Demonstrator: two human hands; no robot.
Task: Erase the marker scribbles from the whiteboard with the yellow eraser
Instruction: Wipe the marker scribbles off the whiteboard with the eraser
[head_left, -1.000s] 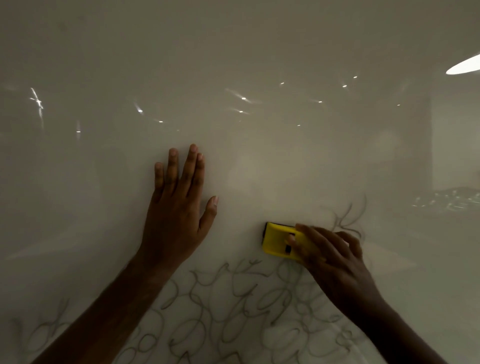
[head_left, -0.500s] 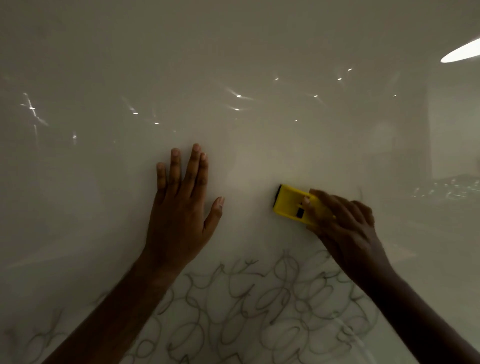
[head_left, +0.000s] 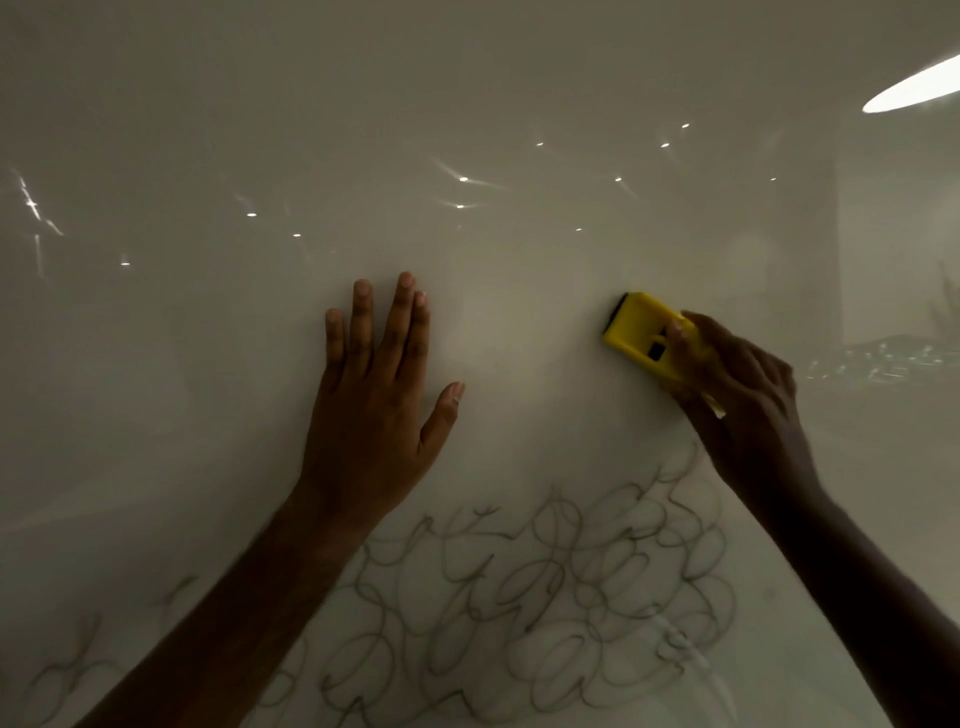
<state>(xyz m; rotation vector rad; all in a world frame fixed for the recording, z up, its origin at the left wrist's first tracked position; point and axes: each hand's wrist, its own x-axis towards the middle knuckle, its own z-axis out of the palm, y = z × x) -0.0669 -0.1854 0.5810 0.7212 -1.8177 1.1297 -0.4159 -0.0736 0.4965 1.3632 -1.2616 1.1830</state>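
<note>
My right hand (head_left: 737, 395) is wrapped round the yellow eraser (head_left: 641, 335), fingers over its back & lower end, so only the upper-left half shows. It's pressed flat to the whiteboard (head_left: 208, 130), tilted, sitting on a clean patch well above the marker scribbles (head_left: 545, 587). Left hand (head_left: 374, 405) is loose, palm flat on the board, fingers spread upward, holding nothing, just bracing me.

Handling, as I judge it: eraser is a light, rigid plastic shell w/ a dark felt pad (head_left: 618, 307) peeking out at the top-left edge. Won't flex, won't break. Best hold is across the back, thumb & fingers on the long sides, so pressure lands evenly on the pad. Gripping only the one end, like now, prob. lets the far corner lift & skip.

Board looks glossy w/ lots of light glints, so the pad should slide easy; needs firm push or it'll smear ink, not lift it.

Plenty left: the loops fill the lower centre, w/ fainter bits at bottom left. Next I'd bring the eraser down into the top of the tangle.
</note>
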